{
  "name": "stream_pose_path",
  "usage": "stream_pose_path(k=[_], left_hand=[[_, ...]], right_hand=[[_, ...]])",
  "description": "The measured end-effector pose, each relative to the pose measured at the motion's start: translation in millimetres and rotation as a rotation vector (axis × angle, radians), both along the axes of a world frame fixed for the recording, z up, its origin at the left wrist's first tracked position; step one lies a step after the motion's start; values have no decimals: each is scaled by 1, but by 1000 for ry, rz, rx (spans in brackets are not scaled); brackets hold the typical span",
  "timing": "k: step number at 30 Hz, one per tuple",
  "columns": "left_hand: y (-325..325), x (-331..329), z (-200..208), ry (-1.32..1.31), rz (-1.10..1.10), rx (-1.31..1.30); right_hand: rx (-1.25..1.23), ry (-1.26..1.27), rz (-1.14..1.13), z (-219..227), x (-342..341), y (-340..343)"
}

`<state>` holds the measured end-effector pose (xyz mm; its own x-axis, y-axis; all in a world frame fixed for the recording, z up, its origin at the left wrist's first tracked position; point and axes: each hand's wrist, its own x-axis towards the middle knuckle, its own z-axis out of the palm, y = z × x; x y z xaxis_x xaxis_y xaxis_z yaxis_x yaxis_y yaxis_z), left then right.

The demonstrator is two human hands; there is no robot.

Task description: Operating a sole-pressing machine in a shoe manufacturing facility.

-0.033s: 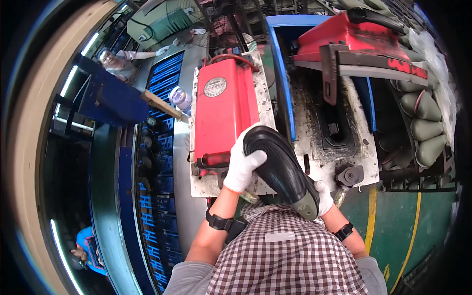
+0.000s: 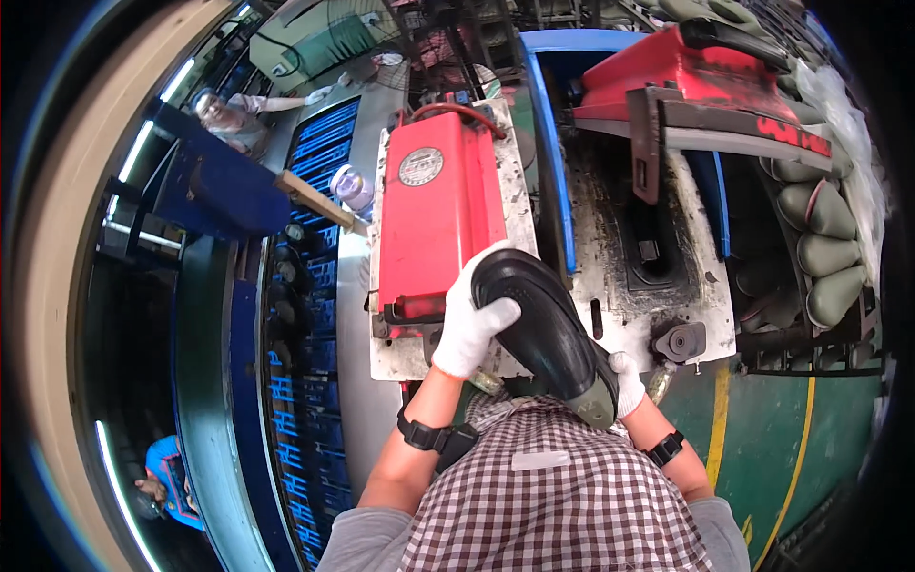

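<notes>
In front of my apron, both gloved hands hold a black shoe (image 2: 538,319) that has an olive-grey part at its near end. It lies tilted, its rounded far end up to the left. My left hand (image 2: 472,319) wraps the far left side, thumb laid over the black surface. At the near right side my right hand (image 2: 626,384) grips the edge, most of its fingers hidden behind the shoe. Just beyond stands a red-covered press (image 2: 438,219), closed. Right of it, a second press has its red lid (image 2: 691,86) raised over a blackened bed (image 2: 658,257).
A dark knob (image 2: 678,340) sits at the right press's front corner. Olive-grey shoe lasts (image 2: 827,253) fill a rack at right. A conveyor with blue bars (image 2: 324,143) runs along the left, a clear jar (image 2: 351,188) beside it. Two other people (image 2: 233,119) are at the left.
The shoe has rolled slightly in my hands, so its black surface shows at a somewhat different angle. Both hands keep their hold in nearly the same place.
</notes>
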<state>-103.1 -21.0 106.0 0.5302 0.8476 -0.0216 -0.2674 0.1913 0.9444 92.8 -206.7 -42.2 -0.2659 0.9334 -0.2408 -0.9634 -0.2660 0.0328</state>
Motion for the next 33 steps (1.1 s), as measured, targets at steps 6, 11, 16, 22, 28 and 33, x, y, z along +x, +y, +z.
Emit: stream_pose_path(k=[6,11,16,22,28,33], left_hand=[[-13,-38,27,211,-24,253],[-28,-42,46,247,-26,258],[-30,-39,48,228,14,327],[-28,-38,45,273,45,378],[-22,-35,35,176,92,305],[-19,-35,39,199,52,308]], right_hand=[[47,102,122,-5,-21,5],[60,43,119,-12,-23,2],[32,-40,82,-12,-27,0],[-10,9,96,-1,-29,-1],[-120,44,110,-12,-28,-1],[-42,60,138,5,-29,3]])
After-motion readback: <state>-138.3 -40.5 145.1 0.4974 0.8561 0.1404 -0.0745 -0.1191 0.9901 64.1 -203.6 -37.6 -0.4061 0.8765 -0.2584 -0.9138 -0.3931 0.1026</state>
